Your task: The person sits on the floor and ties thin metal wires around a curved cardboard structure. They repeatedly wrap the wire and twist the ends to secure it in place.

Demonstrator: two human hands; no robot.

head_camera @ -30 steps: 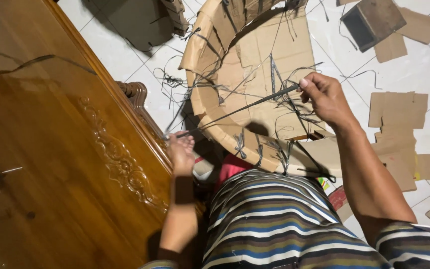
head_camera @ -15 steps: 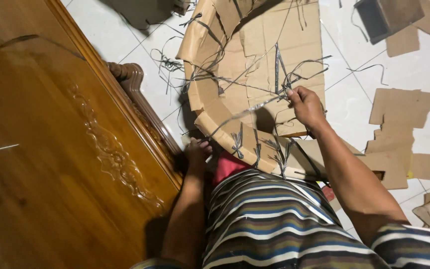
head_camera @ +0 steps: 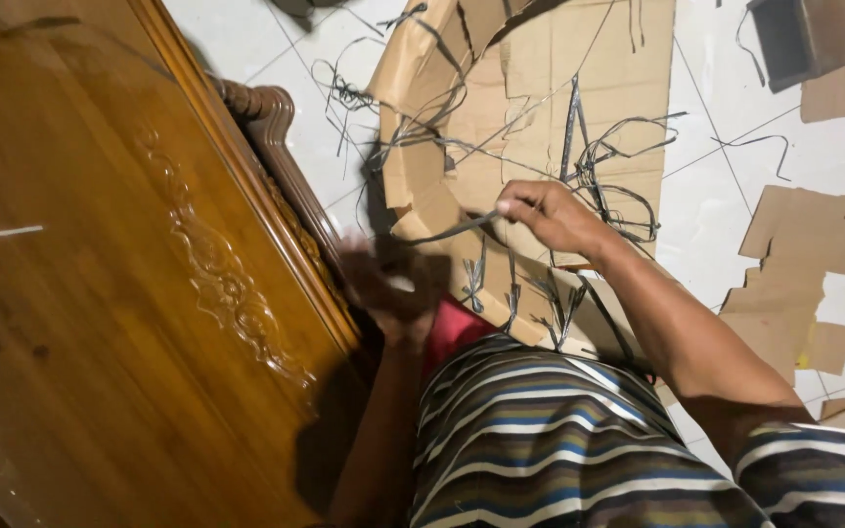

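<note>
Your right hand sits over the middle of the curved cardboard piece, its thumb and fingers pinched on a thin dark strip that runs from the fingertips leftward and slightly down across the cardboard's inner edge. Your left hand is low and in shadow, blurred, at the near left edge of the cardboard just beside the carved wooden furniture; it looks curled, but you cannot tell whether it grips anything. The cardboard piece lies on the white tiled floor ahead of your lap, its near edge touching or overlapping your striped garment, with a patch of red cloth showing between them. More dark strips poke out of slits in the cardboard and loop loosely above your right hand. Torn cardboard scraps lie scattered on the tiles to the right, well apart from your hands
</note>
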